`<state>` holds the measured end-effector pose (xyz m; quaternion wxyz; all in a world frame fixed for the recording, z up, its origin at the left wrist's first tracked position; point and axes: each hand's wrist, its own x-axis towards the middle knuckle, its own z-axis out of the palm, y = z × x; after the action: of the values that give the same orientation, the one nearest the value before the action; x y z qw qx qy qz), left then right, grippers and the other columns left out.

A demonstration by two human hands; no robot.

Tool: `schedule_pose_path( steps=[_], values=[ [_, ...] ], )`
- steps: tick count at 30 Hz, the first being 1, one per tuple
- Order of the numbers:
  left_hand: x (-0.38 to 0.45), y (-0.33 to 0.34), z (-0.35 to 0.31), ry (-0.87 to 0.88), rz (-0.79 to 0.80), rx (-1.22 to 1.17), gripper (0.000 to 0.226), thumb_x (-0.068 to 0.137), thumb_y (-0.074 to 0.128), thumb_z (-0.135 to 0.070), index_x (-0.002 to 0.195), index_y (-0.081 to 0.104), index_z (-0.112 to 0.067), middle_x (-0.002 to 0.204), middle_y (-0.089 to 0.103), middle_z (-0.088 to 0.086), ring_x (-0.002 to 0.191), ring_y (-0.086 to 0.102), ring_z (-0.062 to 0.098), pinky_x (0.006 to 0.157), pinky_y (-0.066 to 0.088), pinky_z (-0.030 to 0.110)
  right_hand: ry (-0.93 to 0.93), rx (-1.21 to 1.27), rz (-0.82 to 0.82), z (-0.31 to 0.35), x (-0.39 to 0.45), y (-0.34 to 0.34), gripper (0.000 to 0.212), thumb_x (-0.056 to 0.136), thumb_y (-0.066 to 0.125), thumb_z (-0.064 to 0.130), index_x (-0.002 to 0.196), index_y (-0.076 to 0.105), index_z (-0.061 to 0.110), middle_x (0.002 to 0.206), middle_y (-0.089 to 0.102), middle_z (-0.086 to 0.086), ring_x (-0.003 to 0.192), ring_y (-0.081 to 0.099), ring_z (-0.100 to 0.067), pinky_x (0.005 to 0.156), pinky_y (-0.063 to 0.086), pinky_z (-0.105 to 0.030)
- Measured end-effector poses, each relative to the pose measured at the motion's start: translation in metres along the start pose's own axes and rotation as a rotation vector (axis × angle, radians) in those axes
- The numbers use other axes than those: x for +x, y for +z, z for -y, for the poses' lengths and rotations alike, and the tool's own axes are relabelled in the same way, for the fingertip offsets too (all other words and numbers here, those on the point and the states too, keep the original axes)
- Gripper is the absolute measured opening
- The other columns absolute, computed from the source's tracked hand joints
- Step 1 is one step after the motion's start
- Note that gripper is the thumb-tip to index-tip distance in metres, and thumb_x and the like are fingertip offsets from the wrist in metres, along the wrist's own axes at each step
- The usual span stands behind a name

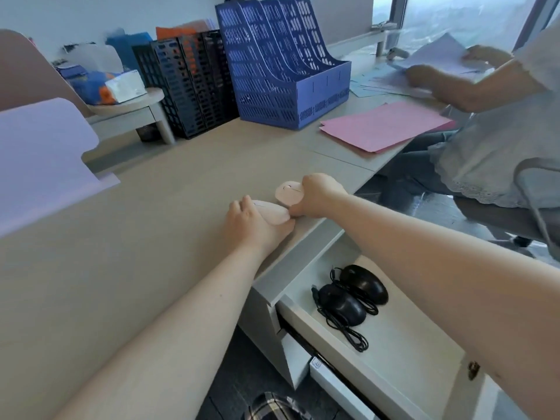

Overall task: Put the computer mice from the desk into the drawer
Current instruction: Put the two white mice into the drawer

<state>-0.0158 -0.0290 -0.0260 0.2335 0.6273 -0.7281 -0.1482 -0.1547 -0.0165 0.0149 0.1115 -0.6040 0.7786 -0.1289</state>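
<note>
Pale pink computer mice on the light wooden desk (136,237), nearer pink mouse (271,212) gripped by left hand (251,221), farther pink mouse (288,192) clasped by right hand (318,195), two black wired mice (353,294) in the open grey drawer (394,344)

Two pale pink mice sit on the desk (151,237) near its front edge: the nearer pink mouse (271,212) lies flat, the farther pink mouse (288,192) just beyond it is tilted up, showing its top face. Two black corded mice (353,294) lie side by side, cables loosely coiled, in the open drawer (394,353) below the desk edge.
</note>
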Motion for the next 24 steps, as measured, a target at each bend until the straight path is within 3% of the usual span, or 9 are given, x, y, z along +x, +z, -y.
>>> schedule_pose_path(
  steps=[2,7,11,15,18,20,24],
  values=[
    [-0.024,0.005,-0.016,0.047,-0.009,-0.028,0.106,0.059,0.072,-0.069,0.137,0.035,-0.006,0.134,0.042,0.009,0.125,0.039,0.026,0.102,0.035,0.034,0.042,0.062,-0.058,-0.022,-0.020,-0.003,0.040,0.071,0.071,0.041,0.090,0.055,0.009,0.085,0.056,-0.004,0.076,0.051,-0.024,0.048,0.034,-0.026],
    [-0.087,0.030,-0.051,0.243,0.039,0.002,0.106,0.063,0.069,-0.064,0.142,0.027,-0.009,0.137,0.038,0.004,0.126,0.037,0.021,0.100,0.037,0.031,0.185,0.153,-0.063,-0.079,-0.059,-0.002,0.053,0.068,0.071,0.047,0.105,0.060,0.010,0.094,0.061,-0.002,0.084,0.056,-0.023,0.067,0.044,-0.031],
    [-0.131,0.063,-0.070,0.300,0.176,0.034,0.108,0.064,0.069,-0.063,0.145,0.023,-0.009,0.137,0.037,0.001,0.129,0.036,0.019,0.106,0.034,0.030,0.260,0.061,0.084,-0.118,-0.084,0.011,0.052,0.065,0.071,0.046,0.103,0.062,0.012,0.100,0.067,-0.005,0.092,0.061,-0.026,0.077,0.052,-0.035],
    [-0.162,0.100,-0.069,0.250,0.368,0.171,0.109,0.061,0.065,-0.067,0.145,0.022,-0.012,0.139,0.038,0.004,0.129,0.038,0.023,0.105,0.035,0.036,0.295,-0.060,0.263,-0.145,-0.104,0.034,0.056,0.064,0.077,0.044,0.106,0.063,0.010,0.101,0.068,-0.006,0.089,0.063,-0.023,0.074,0.053,-0.031],
    [-0.181,0.128,-0.065,0.254,0.497,0.296,0.100,0.062,0.062,-0.070,0.141,0.030,-0.017,0.137,0.042,0.006,0.127,0.036,0.027,0.103,0.034,0.040,0.303,-0.180,0.423,-0.163,-0.117,0.059,0.056,0.070,0.073,0.044,0.111,0.062,0.007,0.102,0.066,-0.004,0.093,0.062,-0.022,0.074,0.050,-0.028],
    [-0.191,0.141,-0.065,0.236,0.563,0.338,0.093,0.060,0.063,-0.071,0.133,0.037,-0.019,0.133,0.045,0.006,0.124,0.036,0.028,0.099,0.035,0.040,0.309,-0.216,0.509,-0.173,-0.122,0.074,0.059,0.070,0.073,0.045,0.115,0.060,0.008,0.109,0.067,-0.005,0.100,0.063,-0.024,0.084,0.053,-0.030],
    [-0.196,0.161,-0.066,0.237,0.613,0.400,0.088,0.057,0.066,-0.069,0.126,0.040,-0.020,0.128,0.045,0.005,0.120,0.036,0.027,0.097,0.034,0.039,0.296,-0.279,0.639,-0.186,-0.122,0.098,0.061,0.068,0.073,0.044,0.115,0.061,0.007,0.115,0.068,-0.010,0.104,0.066,-0.026,0.087,0.056,-0.031]
  ],
)
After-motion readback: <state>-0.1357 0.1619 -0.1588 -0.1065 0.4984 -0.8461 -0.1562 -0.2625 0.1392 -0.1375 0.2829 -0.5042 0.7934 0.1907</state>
